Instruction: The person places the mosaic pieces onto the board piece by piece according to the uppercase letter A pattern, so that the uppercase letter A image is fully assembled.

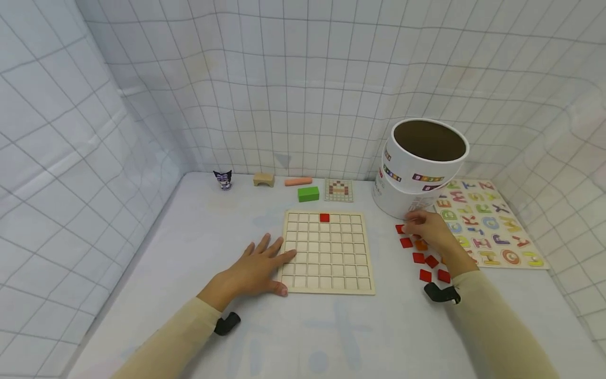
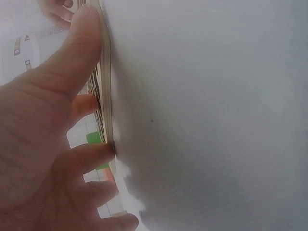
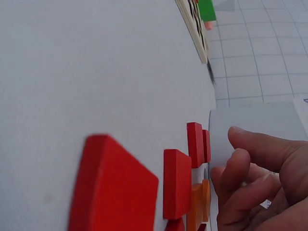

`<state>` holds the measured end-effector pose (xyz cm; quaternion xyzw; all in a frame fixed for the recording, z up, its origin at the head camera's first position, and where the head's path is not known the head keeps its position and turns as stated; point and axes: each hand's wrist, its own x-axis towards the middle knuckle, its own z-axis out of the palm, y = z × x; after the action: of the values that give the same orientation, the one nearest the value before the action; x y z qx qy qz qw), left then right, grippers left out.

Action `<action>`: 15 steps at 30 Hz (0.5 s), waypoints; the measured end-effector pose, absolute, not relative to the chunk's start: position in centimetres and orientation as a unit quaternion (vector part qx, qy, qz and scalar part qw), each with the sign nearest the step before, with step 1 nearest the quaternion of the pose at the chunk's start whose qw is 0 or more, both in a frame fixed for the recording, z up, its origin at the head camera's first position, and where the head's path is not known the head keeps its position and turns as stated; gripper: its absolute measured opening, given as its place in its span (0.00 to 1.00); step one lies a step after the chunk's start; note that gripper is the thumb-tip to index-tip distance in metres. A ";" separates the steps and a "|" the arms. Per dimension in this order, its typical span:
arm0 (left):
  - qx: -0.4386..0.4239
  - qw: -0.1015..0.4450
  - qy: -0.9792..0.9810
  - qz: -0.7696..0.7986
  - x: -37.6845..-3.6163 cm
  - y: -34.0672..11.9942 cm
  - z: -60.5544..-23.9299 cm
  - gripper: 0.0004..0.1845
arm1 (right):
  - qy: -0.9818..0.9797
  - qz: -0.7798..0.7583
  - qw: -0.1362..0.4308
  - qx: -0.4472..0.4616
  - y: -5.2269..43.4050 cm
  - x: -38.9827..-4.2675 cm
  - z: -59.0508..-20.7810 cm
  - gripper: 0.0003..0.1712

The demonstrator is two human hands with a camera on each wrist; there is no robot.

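Observation:
A pale wooden grid board (image 1: 326, 252) lies on the table, with one red tile (image 1: 324, 217) in its top row. My left hand (image 1: 260, 266) rests spread at the board's left side, with its thumb by the lower left corner and a finger over the squares. In the left wrist view, fingertips touch the board's edge (image 2: 107, 91). My right hand (image 1: 428, 229) hovers over loose square tiles beside the bucket, fingers loosely bent, fingertips near a red tile (image 1: 400, 229). The right wrist view shows no tile between thumb and fingers. An orange tile (image 1: 421, 245) lies partly under that hand.
Behind the right hand stands a white bucket (image 1: 412, 181). An alphabet board (image 1: 492, 226) lies to its right. Along the back are a small figurine (image 1: 224, 180), a wooden arch block (image 1: 263, 180), an orange stick (image 1: 298, 181), a green block (image 1: 308, 194) and a patterned card (image 1: 339, 190).

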<state>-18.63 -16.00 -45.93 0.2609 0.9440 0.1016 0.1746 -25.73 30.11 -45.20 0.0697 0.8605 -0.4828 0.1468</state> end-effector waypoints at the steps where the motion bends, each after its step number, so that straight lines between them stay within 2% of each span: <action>1: 0.260 0.176 0.944 0.103 -18.6 -16.0 -46.0 0.52 | 0.863 -0.478 0.144 0.073 30.0 -25.8 -45.4 0.30; 8: 0.262 0.175 0.943 0.108 -18.5 -16.1 -46.1 0.52 | 0.918 -0.375 0.113 0.060 28.5 -25.9 -45.7 0.28; 15: 0.263 0.177 0.943 0.104 -18.5 -16.0 -46.0 0.52 | 0.930 -0.347 0.107 0.059 27.7 -25.8 -45.9 0.24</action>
<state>-18.48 -16.00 -46.04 0.2625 0.9428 0.1041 0.1773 -25.76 27.73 -45.91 0.0594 0.9297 -0.3474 0.1072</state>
